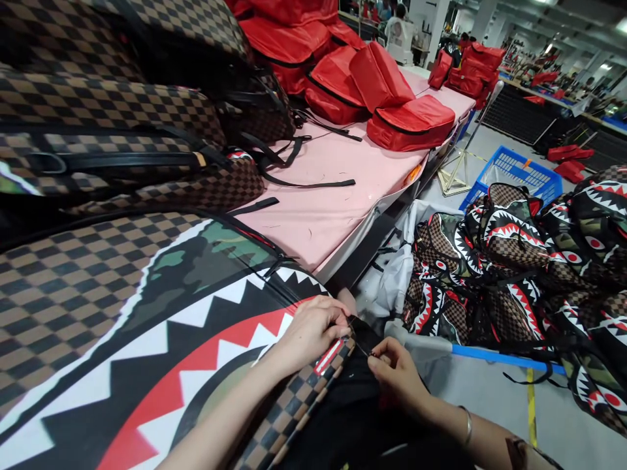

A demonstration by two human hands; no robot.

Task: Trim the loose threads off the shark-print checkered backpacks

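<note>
A large backpack [196, 326] with brown-black checks, a camouflage patch and a shark-mouth print lies before me. My left hand [313, 329] rests over its near right edge, fingertips pinched on the checked side panel [298, 405] beside a small red-and-white label [329, 356]. Just right of that edge, my right hand [399, 372] is closed in a pinch on something thin and dark, too small to name. A thin dark line seems to run from it towards my left fingertips.
Checked backpacks [108, 111] are piled at the left. Red bags [411, 121] lie on the pink-topped table [323, 209]. Right of the table, a white-lined bin [406, 261] holds several shark-print backpacks [514, 228], near a blue crate [524, 170]. People sit farther back.
</note>
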